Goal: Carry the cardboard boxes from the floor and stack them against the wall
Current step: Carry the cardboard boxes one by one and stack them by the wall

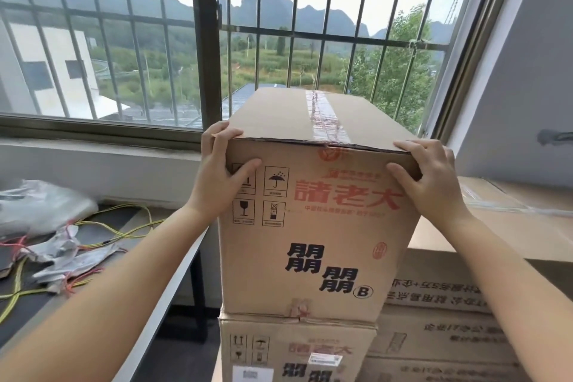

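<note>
A tall brown cardboard box [313,236] with red and black print and a taped top stands on a second, similar box [294,350] in front of the barred window. My left hand [221,170] grips its upper left corner, fingers over the top edge and thumb on the front face. At the upper right corner my right hand [428,177] holds the box the same way. To the right lies a lower stack of wider cardboard boxes [465,335] against the grey wall.
A dark table [173,276] on the left carries yellow and red wires [93,226], plastic wrap [40,205] and grey scraps. The window sill [102,158] and the barred window [204,40] are behind the boxes. The grey wall [527,87] rises at right.
</note>
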`<state>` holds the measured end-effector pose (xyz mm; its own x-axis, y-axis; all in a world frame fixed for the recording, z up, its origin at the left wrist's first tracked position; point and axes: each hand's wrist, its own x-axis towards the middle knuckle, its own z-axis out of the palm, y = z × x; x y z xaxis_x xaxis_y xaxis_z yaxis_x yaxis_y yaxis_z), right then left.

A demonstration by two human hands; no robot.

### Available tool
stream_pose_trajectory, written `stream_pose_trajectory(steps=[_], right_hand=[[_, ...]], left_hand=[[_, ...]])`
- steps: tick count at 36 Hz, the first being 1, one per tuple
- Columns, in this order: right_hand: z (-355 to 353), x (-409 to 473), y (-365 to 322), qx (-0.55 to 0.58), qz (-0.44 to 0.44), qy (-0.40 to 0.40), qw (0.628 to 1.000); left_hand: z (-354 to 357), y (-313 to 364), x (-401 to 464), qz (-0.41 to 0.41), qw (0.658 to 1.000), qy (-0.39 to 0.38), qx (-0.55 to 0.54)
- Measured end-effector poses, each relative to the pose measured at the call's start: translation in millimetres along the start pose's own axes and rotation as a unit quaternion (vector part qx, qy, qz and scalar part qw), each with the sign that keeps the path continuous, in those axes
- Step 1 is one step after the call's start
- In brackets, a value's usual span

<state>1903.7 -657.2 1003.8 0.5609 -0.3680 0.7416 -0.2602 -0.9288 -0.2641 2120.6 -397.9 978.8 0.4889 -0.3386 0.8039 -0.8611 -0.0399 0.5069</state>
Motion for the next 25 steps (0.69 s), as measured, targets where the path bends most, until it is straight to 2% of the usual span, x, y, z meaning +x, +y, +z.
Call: stream_pose_trajectory(steps=[4, 9, 13, 17, 21, 25], right_hand=[[-5, 1, -2, 0.001, 0.011, -0.027, 1.000], [-29, -3, -10, 0.040, 0.017, -0.083, 0.996], [-53, -32, -11, 0.019, -0.043, -0.099, 0.994], [-75, -81, -24, 0.048, -0.078, -0.151, 0.984], [-79, -142, -38, 0.119, -0.013, -0.200, 0.972], [-69, -216, -51, 0.187, 0.143, -0.223, 0.946]], left_hand=[[-2, 5, 2, -0.012, 1.000, -0.014, 0.015], [-16, 22, -1, -0.066, 0.996, -0.044, 0.035], [-34, 44, -23, -0.030, 0.999, -0.023, 0.036], [-42, 58, -56, 0.004, 0.996, -0.089, 0.005], [-32, 59, -102, -0.013, 0.984, -0.176, -0.029], [-17, 52, -151, -0.080, 0.954, -0.277, -0.083]])
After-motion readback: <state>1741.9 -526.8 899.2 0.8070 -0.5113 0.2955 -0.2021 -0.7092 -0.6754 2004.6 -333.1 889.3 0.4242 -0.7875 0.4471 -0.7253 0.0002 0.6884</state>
